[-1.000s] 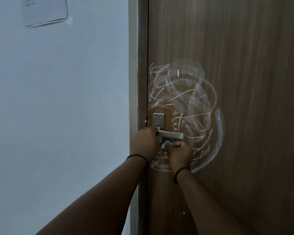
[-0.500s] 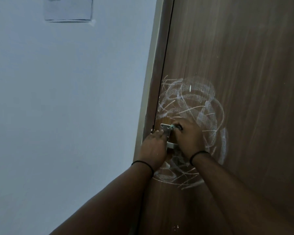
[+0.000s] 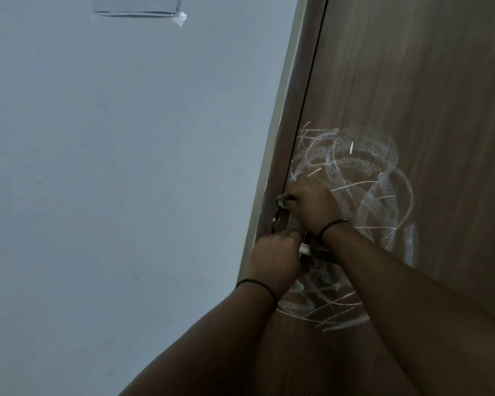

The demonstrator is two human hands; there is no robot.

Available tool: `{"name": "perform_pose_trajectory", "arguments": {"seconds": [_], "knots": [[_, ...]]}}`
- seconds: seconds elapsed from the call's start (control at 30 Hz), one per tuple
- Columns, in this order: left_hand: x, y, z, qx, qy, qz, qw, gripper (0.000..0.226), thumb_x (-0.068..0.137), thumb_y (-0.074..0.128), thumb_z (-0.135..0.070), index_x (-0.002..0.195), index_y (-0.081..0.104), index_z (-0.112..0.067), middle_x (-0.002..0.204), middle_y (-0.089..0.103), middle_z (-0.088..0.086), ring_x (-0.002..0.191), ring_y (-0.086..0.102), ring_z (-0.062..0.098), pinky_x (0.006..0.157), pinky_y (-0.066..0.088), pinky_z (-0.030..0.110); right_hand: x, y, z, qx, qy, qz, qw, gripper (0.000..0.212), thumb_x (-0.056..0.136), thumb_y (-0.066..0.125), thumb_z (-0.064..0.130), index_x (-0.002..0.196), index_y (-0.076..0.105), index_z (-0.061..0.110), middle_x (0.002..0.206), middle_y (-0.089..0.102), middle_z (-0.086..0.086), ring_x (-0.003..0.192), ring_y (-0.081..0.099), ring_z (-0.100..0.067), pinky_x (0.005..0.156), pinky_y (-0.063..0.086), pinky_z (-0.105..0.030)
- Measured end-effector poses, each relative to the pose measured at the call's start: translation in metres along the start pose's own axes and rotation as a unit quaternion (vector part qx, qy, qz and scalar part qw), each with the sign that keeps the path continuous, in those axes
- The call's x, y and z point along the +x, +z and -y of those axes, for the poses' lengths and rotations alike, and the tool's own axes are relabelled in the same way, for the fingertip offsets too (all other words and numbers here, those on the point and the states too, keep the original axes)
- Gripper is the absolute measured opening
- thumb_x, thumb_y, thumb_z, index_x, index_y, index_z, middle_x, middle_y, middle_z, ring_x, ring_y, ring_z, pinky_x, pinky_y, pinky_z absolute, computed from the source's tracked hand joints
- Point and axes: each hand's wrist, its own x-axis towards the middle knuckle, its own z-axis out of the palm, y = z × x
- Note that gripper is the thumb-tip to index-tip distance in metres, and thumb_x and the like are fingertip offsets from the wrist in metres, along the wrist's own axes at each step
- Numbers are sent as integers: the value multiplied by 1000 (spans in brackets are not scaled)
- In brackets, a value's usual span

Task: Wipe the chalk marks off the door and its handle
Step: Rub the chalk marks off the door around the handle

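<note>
Right hand (image 3: pixel 312 204) pinching small cloth (image 3: pixel 282 202) against door (image 3: pixel 412 81) edge; left hand (image 3: pixel 275 257) gripping handle (image 3: pixel 305 248); chalk marks (image 3: pixel 363 181) surrounding both.

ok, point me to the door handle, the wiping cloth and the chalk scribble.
door handle (image 3: pixel 305 248), head view, bright metal lever between the wrists.
wiping cloth (image 3: pixel 282 202), head view, pale wad at the right hand's fingertips.
chalk scribble (image 3: pixel 366 178), head view, smeared loops above the right wrist.
</note>
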Motion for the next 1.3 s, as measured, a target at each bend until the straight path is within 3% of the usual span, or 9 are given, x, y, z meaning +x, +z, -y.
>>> {"name": "perform_pose_trajectory", "arguments": {"seconds": [0.1,0.27,0.4,0.63,0.73,0.93,1.03,1.13,1.3], "knots": [[-2,-2,-1,-2,0,-1,1000,15,90,56,-20,101,62,-12,93,70,9,82,65,29,64,36,29,7,-13,-8,-7,6,-79,997,10,81,58,-3,76,65,3,83,59,-15,77,55,-30,67,46,-41],[-2,-4,-2,-11,-2,-4,1000,12,87,54,-15,94,62,-10,87,70,12,78,65,32,62,36,29,-6,-12,-5,-68,-142,22,987,12,74,68,-7,77,74,3,81,65,-16,78,62,-35,61,51,-42],[-3,-4,-3,-17,-2,-6,1000,16,90,50,-13,99,63,-12,90,70,11,79,66,31,63,39,30,-14,-17,-25,-102,-112,-38,988,10,73,76,-2,81,75,5,86,67,-11,81,63,-32,58,46,-30],[4,-5,-1,11,-8,19,1000,18,89,47,-13,99,62,-14,95,69,9,85,65,29,65,35,30,-19,-11,-20,-163,-166,-52,971,32,83,71,-3,115,69,0,120,67,-20,106,66,-36,82,58,-38],[7,-5,-1,29,7,27,999,18,88,49,-15,101,62,-11,97,69,11,86,65,30,65,38,31,-39,-18,-36,-165,-155,22,974,44,93,57,-1,137,55,7,151,44,-10,137,46,-30,105,47,-44],[9,5,11,54,26,37,998,35,97,38,-22,123,59,-13,130,61,7,116,58,23,95,44,32,-34,-22,-31,-225,-152,56,961,41,95,48,14,135,57,7,149,46,-13,139,42,-30,119,27,-44],[6,8,9,62,27,72,995,64,95,10,-33,151,33,-13,159,32,7,146,30,24,120,21,36,-27,-19,-25,-197,-171,48,964,36,93,55,17,128,62,11,138,59,-14,132,52,-30,114,37,-44],[13,9,11,74,39,86,993,59,98,15,-27,155,22,-12,163,20,7,151,15,22,123,8,35,-21,-17,-25,-228,-218,67,947,40,93,60,13,133,59,9,139,57,-14,134,49,-29,115,32,-43],[14,9,13,110,39,107,987,56,101,20,-21,156,13,-10,164,12,7,152,11,23,123,6,35,-26,-18,-37,-271,-191,110,937,53,101,29,23,152,30,11,161,25,-11,149,21,-26,121,6,-37]]}}
